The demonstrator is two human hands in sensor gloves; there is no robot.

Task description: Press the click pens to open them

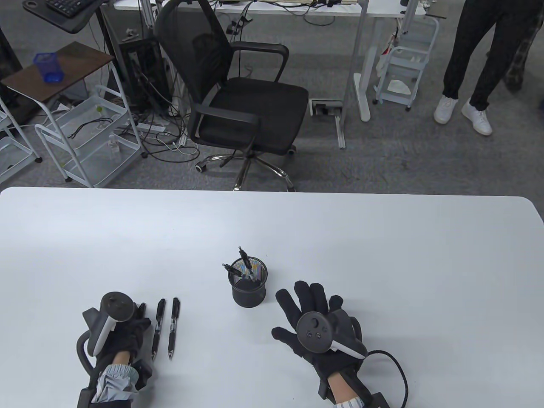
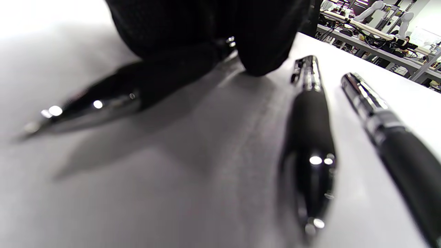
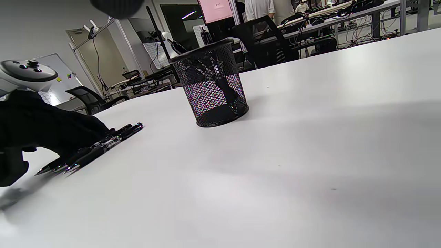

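Two black click pens [image 1: 158, 329] [image 1: 173, 327] lie side by side on the white table [image 1: 382, 255], just right of my left hand [image 1: 123, 327]. My left hand holds a third black pen [image 2: 103, 100] low over the table, fingers curled around its barrel, tip pointing toward me. The two lying pens show close up in the left wrist view [image 2: 310, 137] [image 2: 389, 137]. A black mesh pen cup [image 1: 250, 284] stands mid-table with two more pens [image 1: 244, 261] in it. My right hand [image 1: 314, 323] is open with fingers spread, empty, just right of the cup.
The cup also shows in the right wrist view [image 3: 213, 86], with my left hand [image 3: 41, 131] and the pens [image 3: 103, 146] to its left. A black office chair [image 1: 250, 97] stands beyond the table's far edge. A cable [image 1: 399, 369] loops from my right wrist.
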